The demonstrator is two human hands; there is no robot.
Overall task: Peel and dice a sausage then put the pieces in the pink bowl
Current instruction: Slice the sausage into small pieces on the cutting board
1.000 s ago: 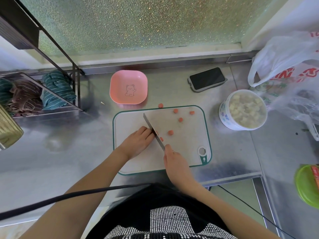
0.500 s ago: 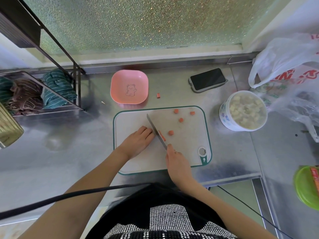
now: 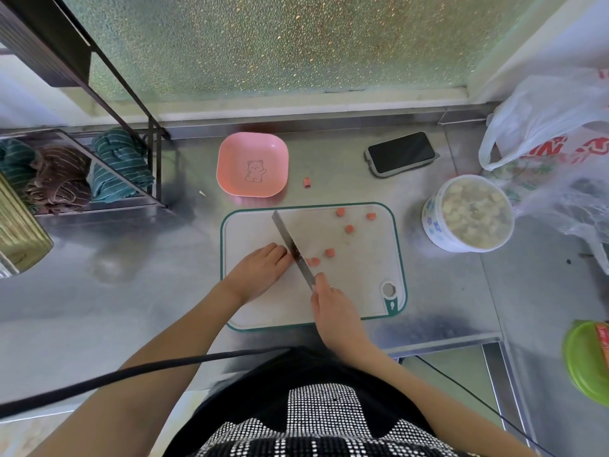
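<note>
Both my hands work over the cutting board (image 3: 369,291) on the steel counter (image 3: 115,291), with the pink bowl (image 3: 252,163) standing empty just beyond the board's far edge. My right hand (image 3: 333,306) is closed around the knife (image 3: 292,245) handle, the blade slanting across the board, while my left hand (image 3: 260,275) lies curled beside it, hiding whatever sausage is under the fingers. Small sausage pieces (image 3: 330,253) are scattered on the board, and one stray piece (image 3: 307,182) sits on the counter near the bowl.
</note>
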